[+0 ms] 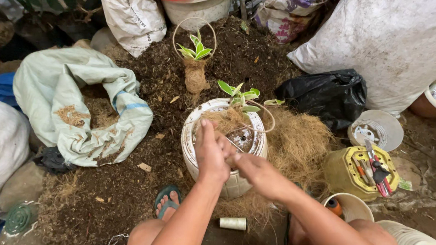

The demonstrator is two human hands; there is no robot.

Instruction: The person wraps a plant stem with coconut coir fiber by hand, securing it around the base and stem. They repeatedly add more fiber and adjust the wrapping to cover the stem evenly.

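My left hand (210, 153) and my right hand (257, 172) meet over the near rim of a white plastic pot (190, 146). Their fingers are pinched together on a thin wire that loops up beside the plant. Inside the pot sits a small green-and-white plant (241, 95) wrapped in brown coconut fibre (224, 120). A second small plant with a fibre-wrapped root ball and a wire hoop (196, 57) stands in the soil pile behind.
Dark soil (148, 79) covers the ground, with a heap of coconut fibre (300, 145) at the right. A pale green sack (77, 105), white sacks, a black bag (328, 95), a yellow container of tools (363, 172), a thread spool (233, 222) and my sandalled foot (168, 201) surround the pot.
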